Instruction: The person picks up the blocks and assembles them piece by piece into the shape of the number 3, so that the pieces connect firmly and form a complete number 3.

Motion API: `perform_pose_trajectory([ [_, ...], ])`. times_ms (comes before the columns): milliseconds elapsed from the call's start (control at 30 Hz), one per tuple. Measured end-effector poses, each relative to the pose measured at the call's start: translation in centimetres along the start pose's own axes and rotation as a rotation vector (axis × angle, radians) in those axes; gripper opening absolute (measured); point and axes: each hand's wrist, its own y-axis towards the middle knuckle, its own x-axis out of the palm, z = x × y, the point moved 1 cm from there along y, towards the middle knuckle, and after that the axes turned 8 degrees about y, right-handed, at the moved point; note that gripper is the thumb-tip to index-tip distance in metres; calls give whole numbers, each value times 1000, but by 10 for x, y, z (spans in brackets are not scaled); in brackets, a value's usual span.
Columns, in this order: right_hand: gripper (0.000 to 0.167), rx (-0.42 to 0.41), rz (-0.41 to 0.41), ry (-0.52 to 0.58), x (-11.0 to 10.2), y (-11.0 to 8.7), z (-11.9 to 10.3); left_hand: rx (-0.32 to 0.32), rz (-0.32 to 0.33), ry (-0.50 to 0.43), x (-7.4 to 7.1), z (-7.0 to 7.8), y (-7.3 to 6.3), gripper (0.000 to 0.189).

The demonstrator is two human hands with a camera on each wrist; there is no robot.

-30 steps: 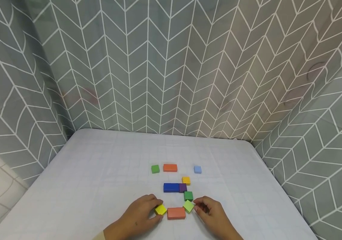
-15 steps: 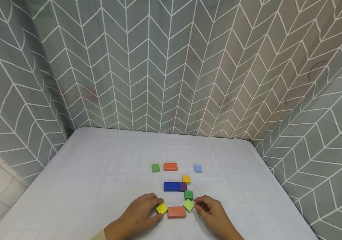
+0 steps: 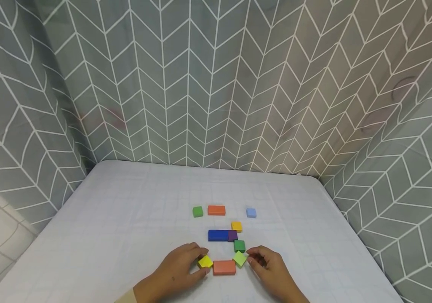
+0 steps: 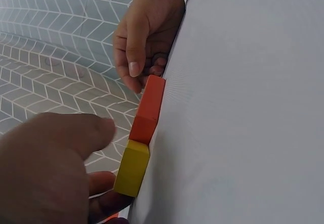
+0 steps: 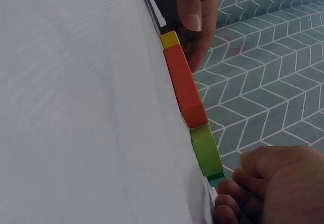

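Observation:
My left hand (image 3: 180, 269) has its fingers curled round a yellow block (image 3: 205, 261), with index finger at the far side and thumb by the near corner. That block is turned at an angle, its corner at the left end of an orange-red oblong block (image 3: 224, 268). A light green block (image 3: 240, 259), also angled, meets the oblong's other end. Beside it my right hand (image 3: 270, 269) rests with loosely curled fingers, fingertips close to the block's right corner. In the right wrist view, the yellow, orange-red and light green blocks (image 5: 206, 150) form a row between both hands.
Behind the light green block lie a dark green block (image 3: 239, 246), a purple block (image 3: 233, 235), a blue oblong block (image 3: 217, 235) and an orange-yellow block (image 3: 236, 227). Farther back are a green block (image 3: 198, 211), another orange-red oblong (image 3: 216, 210) and a light blue block (image 3: 251, 213).

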Motion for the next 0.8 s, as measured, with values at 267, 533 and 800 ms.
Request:
perform_pose_trajectory([
  [267, 17, 31, 65, -8, -5, 13, -3, -15, 31, -126, -3, -4, 5, 40],
  [533, 21, -21, 167, -99, -4, 38, 6, -65, 102, -147, -9, -9, 22, 39],
  [800, 35, 38, 256, -168, -5, 56, 17, -18, 139, -63, -4, -9, 35, 46],
])
